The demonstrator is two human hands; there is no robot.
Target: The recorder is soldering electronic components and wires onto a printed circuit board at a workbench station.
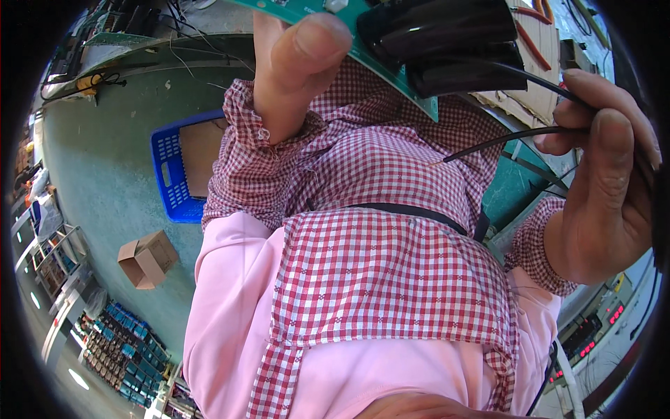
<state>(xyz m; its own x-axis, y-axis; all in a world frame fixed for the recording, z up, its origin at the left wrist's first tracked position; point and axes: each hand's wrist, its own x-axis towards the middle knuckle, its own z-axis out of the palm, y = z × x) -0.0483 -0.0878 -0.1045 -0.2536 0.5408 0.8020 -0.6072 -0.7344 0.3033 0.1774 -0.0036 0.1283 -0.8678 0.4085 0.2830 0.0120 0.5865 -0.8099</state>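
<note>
At the far left lie shelves and racks of small blue parts, bent by the lens along the rim. Just inward, a small brown cardboard box sits alone on the grey-green floor, with open floor all around it. Further in, a blue plastic crate holds a brown sheet; its right edge is hidden behind a red-checked sleeve.

The left hand rises near the top centre, thumb pressed flat on the lower edge of a green circuit board; the other fingers are behind the board, so the grip looks like a pinch, though only the thumb shows. The board runs up and out of the top edge, carrying a glossy black block on its face.

A thin black cable leaves the block and curves rightward; its loose end points left with a fine bare tip, hanging free over the checked apron and pink garment.

The right hand sits at the right edge, fingers curled together around the cable, thumb laid along it. Below it, at the lower right rim, a dark device with red lights crowds the corner, leaving little room there.
</note>
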